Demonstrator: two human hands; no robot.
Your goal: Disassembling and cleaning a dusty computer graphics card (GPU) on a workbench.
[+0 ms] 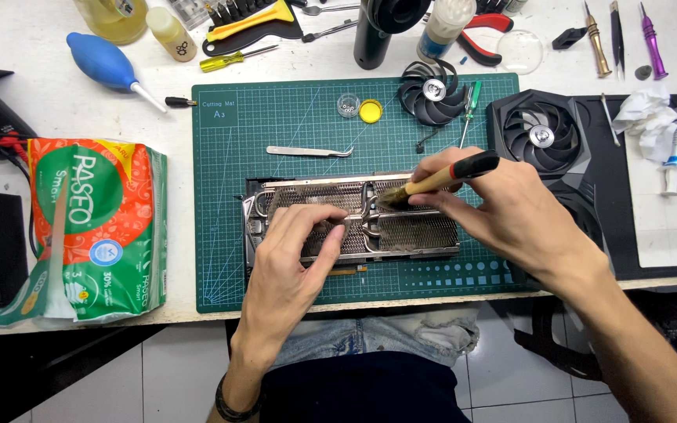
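A green, orange and red tissue pack [92, 227] lies at the table's [33, 102] left edge. On the green cutting mat [229, 157], the left hand [295, 251] presses spread fingers on the heatsink [417, 231]; the right hand [503, 207] pinches a brush [440, 178], bristles seemingly touching the fins.

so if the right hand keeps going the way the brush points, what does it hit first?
The right hand aims its brush leftward; the bristles already touch the heatsink. Further along, probably the left hand.

Left hand [295, 247] flat on finned heatsink [417, 231]; right hand [503, 207] holds brush [436, 182], bristles on fins; green cutting mat [229, 157] beneath.
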